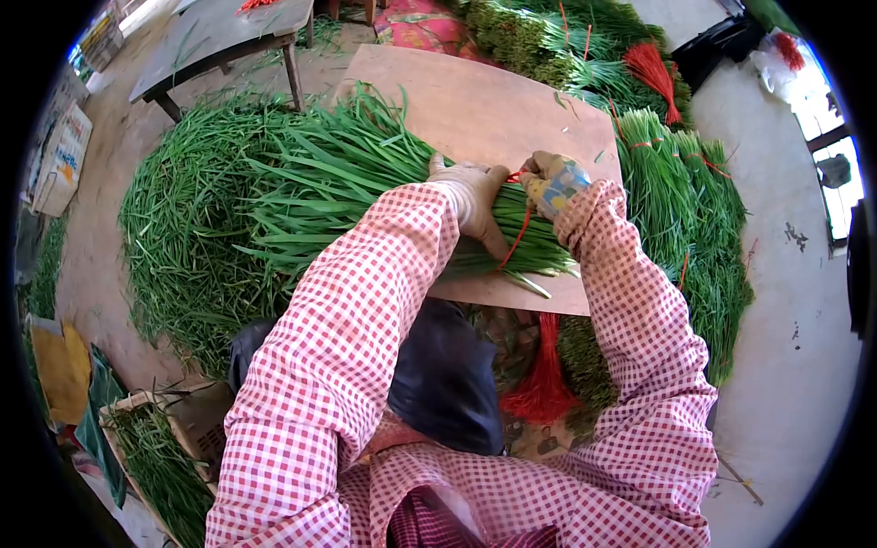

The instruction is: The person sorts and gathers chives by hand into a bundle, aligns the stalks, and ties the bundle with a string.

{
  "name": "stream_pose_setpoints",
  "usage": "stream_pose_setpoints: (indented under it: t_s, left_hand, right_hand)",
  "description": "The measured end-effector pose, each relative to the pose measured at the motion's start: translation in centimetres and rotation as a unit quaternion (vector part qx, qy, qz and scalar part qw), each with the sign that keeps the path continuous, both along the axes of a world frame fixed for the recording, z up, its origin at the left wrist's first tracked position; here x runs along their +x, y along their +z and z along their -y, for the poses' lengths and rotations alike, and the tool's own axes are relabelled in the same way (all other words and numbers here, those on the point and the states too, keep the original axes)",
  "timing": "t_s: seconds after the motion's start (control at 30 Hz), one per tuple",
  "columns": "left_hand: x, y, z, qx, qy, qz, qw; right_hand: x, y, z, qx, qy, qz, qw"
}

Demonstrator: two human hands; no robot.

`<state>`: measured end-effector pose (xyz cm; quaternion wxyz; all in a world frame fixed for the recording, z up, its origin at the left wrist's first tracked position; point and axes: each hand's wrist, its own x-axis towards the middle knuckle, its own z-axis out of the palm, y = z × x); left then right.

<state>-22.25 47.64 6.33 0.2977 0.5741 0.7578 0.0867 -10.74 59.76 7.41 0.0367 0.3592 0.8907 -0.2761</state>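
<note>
A bundle of garlic chives (347,187) lies across a wooden board, its leaves to the left and cut stem ends to the right. My left hand (469,194), in a pale glove, is wrapped over the bundle near its stems. A thin red tie (518,239) runs round the stems just right of that hand. My right hand (552,181), with a blue and yellow patterned patch on its back, has its fingers closed on the tie at the top of the bundle. A few loose stems (530,285) stick out along the near side.
The board (475,100) sits in front of me. Loose cut greens (196,219) are heaped at left; tied chive bundles (676,173) are stacked at right. Red ties (544,374) hang below the board. A low table (228,36) stands at back left, a crate (187,420) at lower left.
</note>
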Motion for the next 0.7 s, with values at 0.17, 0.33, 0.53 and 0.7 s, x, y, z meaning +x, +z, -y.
stream_pose_setpoints:
  t_s: [0.17, 0.33, 0.53, 0.7]
  left_hand:
    - [-1.8, -3.4, -1.6, 0.084, 0.104, 0.219, 0.966]
    - [-1.0, -3.4, -2.0, 0.093, 0.151, 0.15, 0.973]
    - [-0.4, -3.2, -1.5, 0.108, 0.215, 0.12, 0.963]
    - [-0.2, -3.7, -1.2, 0.133, 0.261, 0.179, 0.939]
  right_hand:
    - [1.0, -2.2, -0.1, -0.047, -0.065, -0.102, 0.992]
    - [1.3, -2.5, 0.2, -0.075, -0.073, -0.126, 0.986]
    - [1.0, -0.8, -0.4, -0.201, -0.079, -0.085, 0.973]
    - [-0.2, -0.6, -1.0, -0.233, -0.077, -0.016, 0.969]
